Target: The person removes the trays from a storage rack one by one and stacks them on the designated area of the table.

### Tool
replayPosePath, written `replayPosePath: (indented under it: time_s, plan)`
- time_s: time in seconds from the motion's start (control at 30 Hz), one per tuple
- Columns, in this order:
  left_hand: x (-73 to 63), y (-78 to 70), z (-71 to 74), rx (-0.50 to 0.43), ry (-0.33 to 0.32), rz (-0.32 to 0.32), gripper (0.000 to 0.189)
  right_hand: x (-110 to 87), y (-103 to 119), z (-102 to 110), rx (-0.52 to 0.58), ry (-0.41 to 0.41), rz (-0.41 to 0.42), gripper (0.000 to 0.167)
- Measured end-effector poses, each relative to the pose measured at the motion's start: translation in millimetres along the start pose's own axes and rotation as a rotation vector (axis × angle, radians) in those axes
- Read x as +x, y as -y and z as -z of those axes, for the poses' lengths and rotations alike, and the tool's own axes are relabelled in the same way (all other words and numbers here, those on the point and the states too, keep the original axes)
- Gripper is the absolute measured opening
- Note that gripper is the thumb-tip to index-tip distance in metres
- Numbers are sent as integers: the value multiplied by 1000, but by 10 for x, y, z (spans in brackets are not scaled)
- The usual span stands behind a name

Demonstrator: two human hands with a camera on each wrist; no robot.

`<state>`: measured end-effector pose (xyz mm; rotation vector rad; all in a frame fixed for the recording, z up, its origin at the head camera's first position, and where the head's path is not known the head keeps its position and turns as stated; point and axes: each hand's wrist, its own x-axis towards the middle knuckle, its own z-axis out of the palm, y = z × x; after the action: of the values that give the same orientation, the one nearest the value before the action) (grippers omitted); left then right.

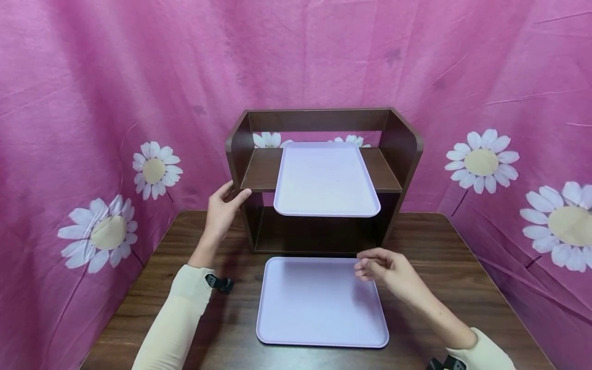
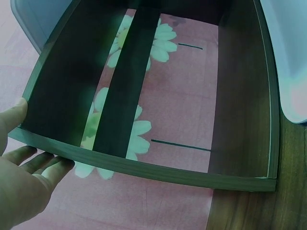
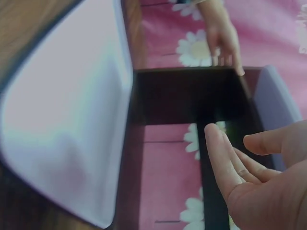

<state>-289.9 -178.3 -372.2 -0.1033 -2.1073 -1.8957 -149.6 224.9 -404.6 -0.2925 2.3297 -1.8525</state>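
A dark brown two-tier wooden shelf [image 1: 319, 119] stands on the table. My left hand [image 1: 221, 210] grips its left side panel, the thumb at the front edge and the fingers along the outside, as the left wrist view of the hand [image 2: 29, 177] also shows. Across the shelf's upper board lies a pale purple tray [image 1: 327, 180], its near end jutting past the front edge. A second pale purple tray [image 1: 322, 303] lies flat on the table before the shelf. Over this tray's far right corner, my right hand [image 1: 390, 270] holds nothing, its fingers loosely bent.
The wooden table [image 1: 430, 246] extends to both sides of the shelf. Behind it hangs a pink cloth [image 1: 194, 67] printed with large white daisies, which also closes in the left and right sides.
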Motion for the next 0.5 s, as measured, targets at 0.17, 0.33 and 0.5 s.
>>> replayPosePath:
  time_s: [0.17, 0.33, 0.5]
  plan:
    - [-2, -1, -3, 1, -2, 3, 55, 45, 207, -29, 106, 22, -31, 41]
    - [1, 0, -7, -5, -6, -3, 54, 106, 355, -55, 191, 51, -19, 49]
    - [7, 7, 7, -1, -9, -5, 53, 162, 443, -118, 279, 79, 1, 49]
